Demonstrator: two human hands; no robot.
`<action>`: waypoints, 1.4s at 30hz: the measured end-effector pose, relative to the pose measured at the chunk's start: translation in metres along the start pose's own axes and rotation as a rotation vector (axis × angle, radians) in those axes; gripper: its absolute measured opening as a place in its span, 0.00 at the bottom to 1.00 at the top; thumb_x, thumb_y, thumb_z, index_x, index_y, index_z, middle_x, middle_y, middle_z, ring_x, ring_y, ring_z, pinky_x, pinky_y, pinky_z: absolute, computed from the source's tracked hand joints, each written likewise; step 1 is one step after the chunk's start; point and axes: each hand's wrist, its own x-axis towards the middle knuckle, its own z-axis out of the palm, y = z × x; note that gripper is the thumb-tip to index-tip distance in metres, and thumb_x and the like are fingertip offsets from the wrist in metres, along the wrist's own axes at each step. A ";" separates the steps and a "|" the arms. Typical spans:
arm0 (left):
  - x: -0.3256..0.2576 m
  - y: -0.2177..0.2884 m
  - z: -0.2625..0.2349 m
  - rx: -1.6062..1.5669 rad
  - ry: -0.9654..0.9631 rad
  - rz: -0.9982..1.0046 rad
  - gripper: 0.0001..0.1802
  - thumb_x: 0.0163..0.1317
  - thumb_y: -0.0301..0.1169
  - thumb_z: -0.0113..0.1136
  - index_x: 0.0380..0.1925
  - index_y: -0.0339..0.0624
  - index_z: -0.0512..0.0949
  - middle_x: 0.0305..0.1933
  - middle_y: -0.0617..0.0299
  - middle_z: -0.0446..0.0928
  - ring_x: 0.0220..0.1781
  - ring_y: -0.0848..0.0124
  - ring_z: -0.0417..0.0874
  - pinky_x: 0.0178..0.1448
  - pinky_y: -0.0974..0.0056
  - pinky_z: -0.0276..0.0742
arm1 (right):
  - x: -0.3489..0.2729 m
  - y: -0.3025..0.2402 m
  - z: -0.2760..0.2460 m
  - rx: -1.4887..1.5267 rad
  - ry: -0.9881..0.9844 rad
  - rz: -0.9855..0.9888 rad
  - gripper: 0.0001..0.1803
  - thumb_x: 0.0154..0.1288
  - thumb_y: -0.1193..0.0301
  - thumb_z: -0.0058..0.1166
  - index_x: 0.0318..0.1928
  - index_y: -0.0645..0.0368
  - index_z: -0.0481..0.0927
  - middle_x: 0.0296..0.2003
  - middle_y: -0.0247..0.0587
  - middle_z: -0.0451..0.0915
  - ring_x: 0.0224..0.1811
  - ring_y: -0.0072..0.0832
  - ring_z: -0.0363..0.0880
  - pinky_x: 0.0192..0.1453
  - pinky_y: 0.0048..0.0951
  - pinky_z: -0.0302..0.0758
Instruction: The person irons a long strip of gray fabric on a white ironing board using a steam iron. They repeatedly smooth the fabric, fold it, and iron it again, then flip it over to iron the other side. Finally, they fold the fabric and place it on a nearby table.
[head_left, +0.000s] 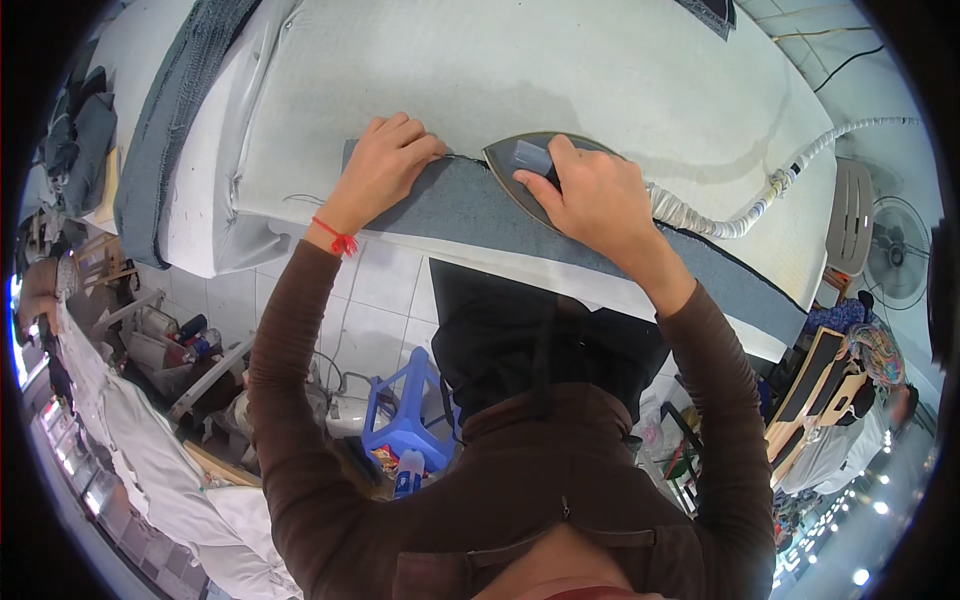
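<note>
A long strip of grey-blue denim-like cloth point(455, 205) lies along the near edge of the white padded ironing table, with a dark raw edge on its far side. Pinched fingers of my left hand point(388, 165) hold that far edge near the strip's left end. My right hand point(600, 195) is wrapped round the grey handle of an iron point(533, 157). The iron rests on the cloth, its pointed tip toward my left hand. Its underside and part of the handle are hidden. A white-wrapped hose point(715, 228) runs from behind the iron toward the right.
More grey cloth point(185, 110) hangs over the left part of the ironing table point(400, 60). A dark folded piece point(712, 14) lies at its far edge. Below stands a blue plastic stool point(410, 410). A fan point(897, 252) and a grey chair back point(850, 215) are at the right.
</note>
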 end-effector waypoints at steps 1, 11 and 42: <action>-0.002 -0.003 0.001 0.018 0.010 0.039 0.11 0.67 0.22 0.71 0.47 0.49 0.88 0.43 0.67 0.81 0.50 0.63 0.82 0.58 0.57 0.75 | 0.000 0.000 0.000 -0.014 -0.016 0.010 0.30 0.81 0.43 0.66 0.39 0.60 0.83 0.18 0.48 0.85 0.19 0.47 0.88 0.27 0.45 0.85; -0.007 -0.014 -0.006 0.082 -0.057 0.245 0.19 0.61 0.23 0.69 0.54 0.40 0.88 0.53 0.60 0.84 0.56 0.58 0.86 0.63 0.52 0.83 | 0.003 -0.006 0.005 0.003 0.034 -0.022 0.29 0.80 0.43 0.68 0.38 0.60 0.83 0.17 0.46 0.84 0.17 0.45 0.86 0.26 0.45 0.84; -0.011 -0.021 -0.033 0.150 -0.089 -0.043 0.09 0.66 0.27 0.76 0.43 0.50 0.86 0.47 0.69 0.85 0.59 0.63 0.82 0.72 0.50 0.68 | 0.024 -0.024 -0.001 -0.023 -0.137 0.062 0.30 0.83 0.42 0.63 0.44 0.60 0.84 0.24 0.51 0.88 0.26 0.52 0.91 0.34 0.49 0.87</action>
